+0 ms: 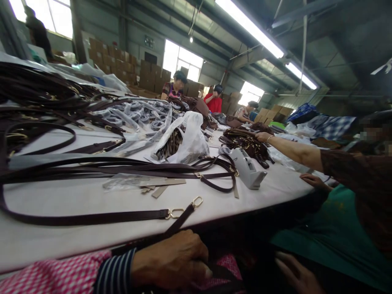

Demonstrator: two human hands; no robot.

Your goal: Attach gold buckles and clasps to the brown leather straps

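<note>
My left hand (173, 259) is at the bottom centre, below the table edge, its fingers curled round a dark strap (222, 272). At the lower right my right hand (297, 273) shows dimly, cut off by the frame; what it holds, if anything, is hidden in shadow. Just beyond my left hand, a dark brown strap (92, 219) with gold clasps (176, 213) lies along the front of the white table (223, 204). Behind it are more brown straps (147, 167), flat beige strips (161, 190) and a grey tape dispenser (247, 169).
A white plastic bag (191, 139) stands mid-table, with wrapped straps (137, 116) behind it. Dark straps pile up at the left (36, 87). On the right, a person's arm (294, 152) reaches to a brown bundle (248, 143). Other people are at the far side.
</note>
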